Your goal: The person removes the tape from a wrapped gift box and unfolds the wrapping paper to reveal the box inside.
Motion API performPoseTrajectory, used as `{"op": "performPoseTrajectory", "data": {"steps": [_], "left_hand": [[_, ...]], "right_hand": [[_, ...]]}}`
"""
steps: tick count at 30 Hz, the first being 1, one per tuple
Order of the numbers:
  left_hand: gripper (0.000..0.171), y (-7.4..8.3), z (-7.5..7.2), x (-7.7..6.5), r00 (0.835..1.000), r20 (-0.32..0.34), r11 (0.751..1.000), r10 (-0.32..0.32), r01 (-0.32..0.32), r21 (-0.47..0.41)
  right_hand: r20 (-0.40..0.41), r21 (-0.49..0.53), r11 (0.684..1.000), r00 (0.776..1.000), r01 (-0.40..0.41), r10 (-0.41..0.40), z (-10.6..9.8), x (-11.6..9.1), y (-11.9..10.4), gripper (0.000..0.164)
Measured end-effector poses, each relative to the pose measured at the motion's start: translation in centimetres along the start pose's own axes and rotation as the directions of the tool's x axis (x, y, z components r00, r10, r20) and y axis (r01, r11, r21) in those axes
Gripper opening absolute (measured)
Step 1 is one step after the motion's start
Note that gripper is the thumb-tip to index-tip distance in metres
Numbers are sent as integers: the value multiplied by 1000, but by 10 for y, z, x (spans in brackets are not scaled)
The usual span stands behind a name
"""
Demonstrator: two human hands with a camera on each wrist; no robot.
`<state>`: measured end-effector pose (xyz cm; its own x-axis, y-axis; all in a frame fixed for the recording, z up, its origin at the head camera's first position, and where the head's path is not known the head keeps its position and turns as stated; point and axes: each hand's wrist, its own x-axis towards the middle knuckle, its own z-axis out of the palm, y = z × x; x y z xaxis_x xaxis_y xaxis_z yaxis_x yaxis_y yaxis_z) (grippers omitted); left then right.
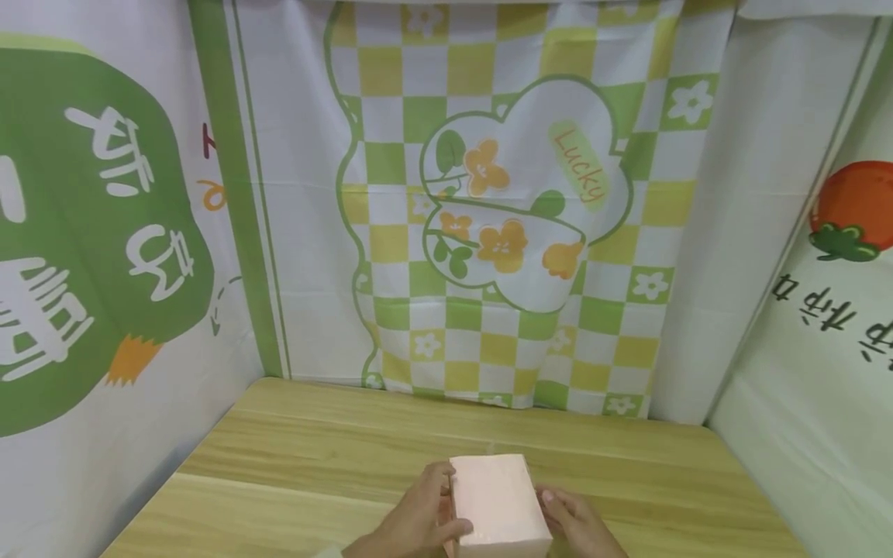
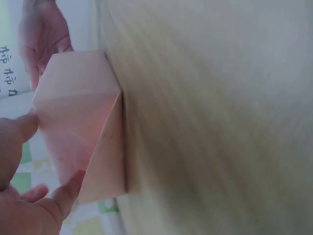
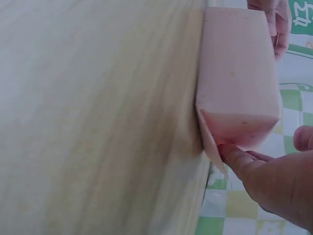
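Observation:
A pale pink paper box (image 1: pixel 497 500) rests on the wooden table near its front, between the two hands. Gripping its left end is the left hand (image 1: pixel 412 515), with the thumb on the top edge. In the left wrist view that end stands open, and a fingertip touches a slanting flap (image 2: pixel 105 154). At the other end is the right hand (image 1: pixel 584 527). Its extended finger presses against a small flap (image 3: pixel 211 142) at the box's lower edge, as the right wrist view shows; the thumb stays apart from the box. The box's inside is mostly hidden.
The wooden table (image 1: pixel 314 446) spreads around the box. A checkered curtain (image 1: pixel 391 310) hangs along its back edge. Printed white cloth walls stand on the left (image 1: pixel 174 403) and on the right (image 1: pixel 788 403).

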<state>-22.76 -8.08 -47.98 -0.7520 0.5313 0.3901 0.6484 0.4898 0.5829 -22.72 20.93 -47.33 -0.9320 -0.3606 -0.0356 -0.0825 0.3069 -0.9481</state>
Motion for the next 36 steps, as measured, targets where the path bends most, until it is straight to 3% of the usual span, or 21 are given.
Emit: {"op": "performPoseTrajectory", "data": {"steps": [3,6,9,12,14,15,16,18,20,24,27,30,33,36], "left_hand": [[69,-2,4,-3,995,5,991,-97,97,-96],[69,-6,8,-8,978,67,963,-195,204,-175],[79,-12,9,-12,942,227,921,-247,301,-247],[92,-19,5,-15,896,366,893,-251,360,-270],[95,-22,2,-15,889,392,897,-237,356,-263],[94,-23,1,-15,894,386,913,-226,333,-237],[89,-25,-1,-15,904,374,933,-206,297,-202],[73,-27,-2,-15,926,344,966,-157,216,-142],[53,-30,-2,-15,948,306,990,-85,115,-83],[39,-33,-3,-11,960,275,998,59,-51,-34],[32,-34,-4,-7,958,258,991,123,-131,12],[33,-35,-4,-4,959,226,964,170,-210,166],[32,-34,-3,-1,959,207,910,195,-256,327],[38,-33,-2,1,947,208,848,245,-313,428]], "right_hand": [[51,-7,1000,999,-7,7,0,0,4,66],[57,-75,997,998,-31,36,2,0,7,65],[76,-154,987,995,-47,60,4,-2,9,66],[151,-138,990,987,-30,51,3,-3,13,67],[192,-178,984,981,24,10,1,-3,15,71],[210,-185,982,978,46,-6,0,-3,16,74],[225,-187,979,974,77,-34,-1,-3,18,76],[228,-269,946,966,181,-120,-5,-2,20,72],[228,-303,928,962,218,-152,-8,-1,22,67],[223,-399,876,955,271,-195,-13,1,25,56],[235,-496,794,935,351,-267,-16,3,26,48],[265,-580,677,891,452,-369,-19,4,27,42],[303,-661,510,818,550,-489,-21,5,27,40],[328,-744,316,734,589,-595,-22,5,26,44]]}}
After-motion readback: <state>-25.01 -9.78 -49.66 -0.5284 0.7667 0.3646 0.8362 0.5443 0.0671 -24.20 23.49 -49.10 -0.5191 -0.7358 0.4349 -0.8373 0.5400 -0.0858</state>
